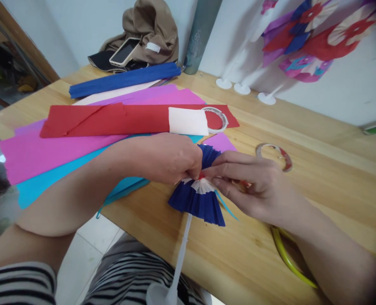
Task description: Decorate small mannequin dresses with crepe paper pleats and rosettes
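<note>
Pleated paper flower (196, 204): left hand (175, 156) and right hand (258, 182) pinch its centre. Exact fingertip contact appears partly hidden.

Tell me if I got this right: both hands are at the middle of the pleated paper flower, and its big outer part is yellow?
Not quite: the big outer part of the pleated paper flower is dark blue, not yellow, as the head view shows. The left hand and right hand are both at its middle.
</note>
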`<state>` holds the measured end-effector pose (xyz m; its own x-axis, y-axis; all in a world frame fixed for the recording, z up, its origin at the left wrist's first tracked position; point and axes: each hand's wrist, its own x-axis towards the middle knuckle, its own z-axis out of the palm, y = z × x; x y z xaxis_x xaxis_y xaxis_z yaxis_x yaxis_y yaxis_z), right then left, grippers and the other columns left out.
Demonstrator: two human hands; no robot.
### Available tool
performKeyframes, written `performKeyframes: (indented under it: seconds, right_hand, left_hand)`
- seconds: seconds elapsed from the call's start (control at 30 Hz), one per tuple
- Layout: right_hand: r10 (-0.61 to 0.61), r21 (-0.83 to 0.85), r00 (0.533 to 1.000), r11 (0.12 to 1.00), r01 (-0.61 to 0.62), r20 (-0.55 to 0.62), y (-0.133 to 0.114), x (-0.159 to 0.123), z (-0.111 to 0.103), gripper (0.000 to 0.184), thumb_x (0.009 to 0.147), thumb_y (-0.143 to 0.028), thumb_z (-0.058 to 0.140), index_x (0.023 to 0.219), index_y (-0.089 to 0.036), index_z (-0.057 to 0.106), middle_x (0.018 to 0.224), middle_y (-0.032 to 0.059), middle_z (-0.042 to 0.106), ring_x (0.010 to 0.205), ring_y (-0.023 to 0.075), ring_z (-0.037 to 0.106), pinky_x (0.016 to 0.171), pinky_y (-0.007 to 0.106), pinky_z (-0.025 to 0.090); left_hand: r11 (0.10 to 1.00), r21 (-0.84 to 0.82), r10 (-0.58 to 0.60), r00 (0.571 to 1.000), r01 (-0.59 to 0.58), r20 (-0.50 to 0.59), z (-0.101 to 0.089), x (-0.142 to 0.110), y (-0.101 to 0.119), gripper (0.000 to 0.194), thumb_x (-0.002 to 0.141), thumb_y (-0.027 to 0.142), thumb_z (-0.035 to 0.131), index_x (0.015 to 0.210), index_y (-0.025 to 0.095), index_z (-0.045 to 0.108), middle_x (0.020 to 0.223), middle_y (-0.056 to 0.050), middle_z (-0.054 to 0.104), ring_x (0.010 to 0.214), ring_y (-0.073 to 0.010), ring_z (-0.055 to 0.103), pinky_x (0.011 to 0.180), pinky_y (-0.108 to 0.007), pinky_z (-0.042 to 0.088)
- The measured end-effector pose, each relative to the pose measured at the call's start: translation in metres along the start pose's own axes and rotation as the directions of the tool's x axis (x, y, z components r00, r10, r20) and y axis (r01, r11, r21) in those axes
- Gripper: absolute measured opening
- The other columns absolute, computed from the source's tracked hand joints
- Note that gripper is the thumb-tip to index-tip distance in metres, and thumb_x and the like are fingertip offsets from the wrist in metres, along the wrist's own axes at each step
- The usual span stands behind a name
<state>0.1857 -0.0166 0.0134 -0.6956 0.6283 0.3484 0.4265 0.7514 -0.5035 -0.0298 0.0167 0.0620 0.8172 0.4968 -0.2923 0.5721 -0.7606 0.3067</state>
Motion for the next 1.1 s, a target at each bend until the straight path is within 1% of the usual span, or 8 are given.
performKeyframes:
  seconds: [0.1, 0.17, 0.33, 0.47, 0.57, 0.77, 0.97, 1.1]
  right_hand:
    - [-0.065, -0.004, 0.997, 0.998, 0.065, 0.030, 0.000, -0.001, 0.001, 0.024, 0.092, -0.002, 0.053, 0.096, -0.011, 0.076, 0.087, 0.0097, 0.070, 0.076, 0.0152, 0.067, 0.061, 0.025, 0.052]
    - [-0.082, -0.031, 0.996, 0.996, 0.083, 0.046, 0.000, -0.002, 0.002, 0.025, 0.093, -0.003, 0.052, 0.094, -0.012, 0.075, 0.087, 0.0096, 0.070, 0.075, 0.0157, 0.067, 0.060, 0.026, 0.053]
    - [-0.093, -0.102, 0.993, 0.990, 0.100, 0.072, 0.001, -0.003, 0.004, 0.026, 0.096, -0.006, 0.049, 0.089, -0.015, 0.072, 0.091, 0.0098, 0.071, 0.075, 0.0172, 0.069, 0.060, 0.027, 0.053]
    - [-0.111, -0.097, 0.992, 0.988, 0.117, 0.067, 0.003, -0.003, 0.005, 0.024, 0.098, -0.007, 0.051, 0.088, -0.013, 0.073, 0.092, 0.0109, 0.071, 0.079, 0.0183, 0.070, 0.062, 0.028, 0.054]
    - [-0.125, -0.099, 0.989, 0.986, 0.132, 0.074, 0.006, -0.003, 0.004, 0.024, 0.098, -0.009, 0.051, 0.089, -0.013, 0.073, 0.091, 0.0111, 0.072, 0.078, 0.0184, 0.070, 0.062, 0.028, 0.054]
    - [-0.153, -0.101, 0.983, 0.981, 0.163, 0.099, 0.006, -0.002, -0.002, 0.029, 0.101, -0.012, 0.048, 0.089, -0.015, 0.074, 0.087, 0.0110, 0.073, 0.072, 0.0171, 0.069, 0.058, 0.028, 0.053]
    - [-0.106, -0.104, 0.990, 0.988, 0.116, 0.096, 0.003, -0.001, -0.005, 0.022, 0.099, -0.009, 0.053, 0.103, -0.011, 0.075, 0.084, 0.0114, 0.075, 0.074, 0.0183, 0.071, 0.061, 0.028, 0.055]
    - [-0.128, -0.123, 0.986, 0.982, 0.141, 0.110, 0.005, -0.001, -0.004, 0.023, 0.100, -0.011, 0.051, 0.097, -0.014, 0.074, 0.085, 0.0100, 0.073, 0.073, 0.0176, 0.070, 0.060, 0.028, 0.054]
  left_hand:
    - [1.000, -0.025, 0.012, 1.000, -0.012, -0.012, 0.002, 0.000, -0.001, 0.036, 0.085, 0.003, 0.061, 0.098, 0.029, 0.083, 0.078, 0.003, 0.078, 0.058, -0.0114, 0.056, 0.061, -0.024, 0.033]
    - [0.999, -0.039, 0.027, 0.999, -0.028, -0.029, 0.003, 0.000, -0.002, 0.035, 0.085, 0.003, 0.061, 0.095, 0.028, 0.083, 0.081, 0.003, 0.080, 0.059, -0.0111, 0.057, 0.060, -0.024, 0.034]
    - [0.993, -0.112, 0.044, 0.998, -0.048, -0.041, 0.000, 0.000, -0.004, 0.035, 0.083, -0.001, 0.062, 0.092, 0.025, 0.083, 0.089, 0.002, 0.081, 0.069, -0.0111, 0.064, 0.064, -0.021, 0.039]
    - [0.993, -0.114, 0.032, 0.995, -0.043, -0.097, -0.002, 0.002, -0.008, 0.035, 0.083, -0.001, 0.059, 0.091, 0.023, 0.083, 0.090, 0.001, 0.081, 0.073, -0.0116, 0.065, 0.068, -0.020, 0.042]
    - [0.995, -0.098, 0.010, 0.997, -0.017, -0.075, 0.001, 0.006, -0.010, 0.035, 0.083, -0.001, 0.060, 0.094, 0.022, 0.083, 0.093, 0.000, 0.082, 0.075, -0.0116, 0.066, 0.069, -0.021, 0.042]
    - [0.998, -0.056, 0.023, 0.993, -0.030, -0.120, 0.008, 0.008, -0.011, 0.031, 0.083, 0.005, 0.062, 0.091, 0.026, 0.083, 0.092, 0.002, 0.081, 0.077, -0.0118, 0.067, 0.067, -0.021, 0.040]
    - [1.000, -0.009, 0.017, 0.996, -0.018, -0.092, 0.007, 0.005, -0.009, 0.033, 0.081, 0.004, 0.061, 0.089, 0.027, 0.083, 0.087, 0.001, 0.081, 0.073, -0.0132, 0.065, 0.064, -0.022, 0.039]
    - [1.000, 0.002, 0.028, 0.995, -0.028, -0.093, 0.008, 0.004, -0.008, 0.032, 0.081, 0.004, 0.059, 0.086, 0.026, 0.082, 0.078, 0.001, 0.078, 0.067, -0.0134, 0.062, 0.063, -0.024, 0.039]
